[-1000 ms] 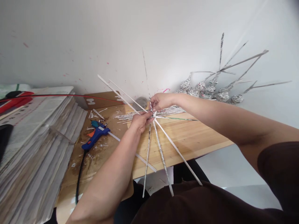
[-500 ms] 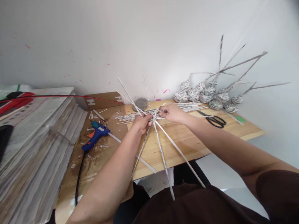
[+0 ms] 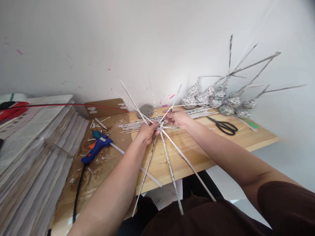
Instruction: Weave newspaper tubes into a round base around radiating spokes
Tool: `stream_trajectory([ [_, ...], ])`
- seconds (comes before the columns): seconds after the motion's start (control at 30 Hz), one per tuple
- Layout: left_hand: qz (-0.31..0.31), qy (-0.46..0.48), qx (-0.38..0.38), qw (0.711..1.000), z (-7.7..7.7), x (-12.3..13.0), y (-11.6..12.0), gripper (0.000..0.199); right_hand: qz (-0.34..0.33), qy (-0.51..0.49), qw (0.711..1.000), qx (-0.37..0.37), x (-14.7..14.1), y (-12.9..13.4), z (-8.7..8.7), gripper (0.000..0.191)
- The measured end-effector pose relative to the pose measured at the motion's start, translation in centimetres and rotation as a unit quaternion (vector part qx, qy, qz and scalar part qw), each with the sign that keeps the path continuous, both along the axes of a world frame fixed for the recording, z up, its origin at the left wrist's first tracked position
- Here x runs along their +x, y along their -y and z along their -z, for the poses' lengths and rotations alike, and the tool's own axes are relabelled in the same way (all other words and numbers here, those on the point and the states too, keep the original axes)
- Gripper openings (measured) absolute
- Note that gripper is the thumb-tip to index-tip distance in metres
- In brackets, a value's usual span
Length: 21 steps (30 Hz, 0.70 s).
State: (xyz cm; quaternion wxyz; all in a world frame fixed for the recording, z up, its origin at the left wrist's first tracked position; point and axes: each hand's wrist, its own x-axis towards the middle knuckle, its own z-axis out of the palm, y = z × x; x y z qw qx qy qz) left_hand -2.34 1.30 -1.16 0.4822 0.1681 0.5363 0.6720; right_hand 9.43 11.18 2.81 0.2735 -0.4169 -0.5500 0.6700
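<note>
1. White, printed newspaper-tube spoke frame (image 3: 161,127): above the pale wooden table (image 3: 189,154), hub at the left fingertips.
2. Left hand (image 3: 147,131): pinched closed on the hub's left side.
3. Right hand (image 3: 179,118): fingers closed around an upper spoke.

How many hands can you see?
2. The left hand holds the paper sticks near where they cross; the right hand, just to its right, pinches one stick.

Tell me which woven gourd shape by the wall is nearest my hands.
The leftmost woven gourd shape, at the end of the group closest to your right hand; the other gourd shapes all stand farther right.
</note>
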Motion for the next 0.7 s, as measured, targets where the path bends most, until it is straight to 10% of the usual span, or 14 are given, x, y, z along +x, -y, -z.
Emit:
stream_trajectory([
  [0.2,0.013,-0.001,0.016,1.000,0.3,-0.2,-0.1,0.017,0.037,-0.117,0.992,0.000,0.1,-0.4,0.5,0.005],
  [0.5,0.021,-0.027,0.033,0.999,0.1,0.0,0.1,0.022,0.093,-0.134,0.986,-0.036,0.1,-1.3,-1.0,0.036],
  [0.7,0.024,-0.053,0.067,0.996,0.6,-0.1,0.0,0.020,0.048,-0.076,0.991,0.097,0.7,-0.6,-2.5,0.042],
])
